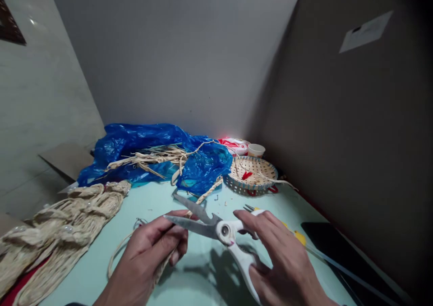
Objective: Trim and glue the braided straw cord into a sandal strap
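My right hand (282, 263) grips white-handled scissors (223, 231), whose steel blades are spread apart and point left. My left hand (149, 252) is pinched on a braided straw cord (209, 192). The cord runs from my fingers, past the blades, up toward the blue plastic bag (152, 150). The lower blade lies right against my left fingertips. More of the cord loops over the pale green table (203, 274) under my left hand.
Woven straw pieces (64, 225) lie at the left. Loose raffia rests on the blue bag. A small woven basket (251, 176), a paper cup (256, 150) and a red-white packet stand behind. A dark flat object (338, 252) lies at the right, by a brown wall.
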Demonstrator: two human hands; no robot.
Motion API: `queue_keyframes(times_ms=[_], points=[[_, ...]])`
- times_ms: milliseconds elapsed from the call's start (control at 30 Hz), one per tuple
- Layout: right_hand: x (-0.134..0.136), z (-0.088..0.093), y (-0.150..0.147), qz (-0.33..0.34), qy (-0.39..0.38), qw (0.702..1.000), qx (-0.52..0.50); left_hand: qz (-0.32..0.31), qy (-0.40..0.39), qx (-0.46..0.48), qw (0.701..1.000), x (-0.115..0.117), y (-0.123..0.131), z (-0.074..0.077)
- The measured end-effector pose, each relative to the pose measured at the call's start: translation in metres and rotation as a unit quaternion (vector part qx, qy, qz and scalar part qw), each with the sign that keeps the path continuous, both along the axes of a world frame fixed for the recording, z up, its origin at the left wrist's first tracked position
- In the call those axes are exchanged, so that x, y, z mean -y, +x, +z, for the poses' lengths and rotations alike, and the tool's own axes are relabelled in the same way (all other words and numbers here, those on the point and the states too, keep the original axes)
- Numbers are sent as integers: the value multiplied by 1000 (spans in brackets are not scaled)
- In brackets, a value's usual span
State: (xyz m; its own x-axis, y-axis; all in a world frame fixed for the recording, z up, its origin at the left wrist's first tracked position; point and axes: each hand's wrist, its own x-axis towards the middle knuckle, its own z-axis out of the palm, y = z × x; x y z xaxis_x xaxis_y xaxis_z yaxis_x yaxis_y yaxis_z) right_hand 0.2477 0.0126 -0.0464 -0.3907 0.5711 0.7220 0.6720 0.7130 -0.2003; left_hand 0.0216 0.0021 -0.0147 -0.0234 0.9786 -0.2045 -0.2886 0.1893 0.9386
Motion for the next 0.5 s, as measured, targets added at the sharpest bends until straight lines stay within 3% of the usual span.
queue_keyframes(times_ms=[367,500], points=[[-3,-2,4,-23,62,996,63,-44,30,-11,998,6,-3,9],[-2,1,5,-33,58,996,65,-22,-18,8,1000,6,-2,10]])
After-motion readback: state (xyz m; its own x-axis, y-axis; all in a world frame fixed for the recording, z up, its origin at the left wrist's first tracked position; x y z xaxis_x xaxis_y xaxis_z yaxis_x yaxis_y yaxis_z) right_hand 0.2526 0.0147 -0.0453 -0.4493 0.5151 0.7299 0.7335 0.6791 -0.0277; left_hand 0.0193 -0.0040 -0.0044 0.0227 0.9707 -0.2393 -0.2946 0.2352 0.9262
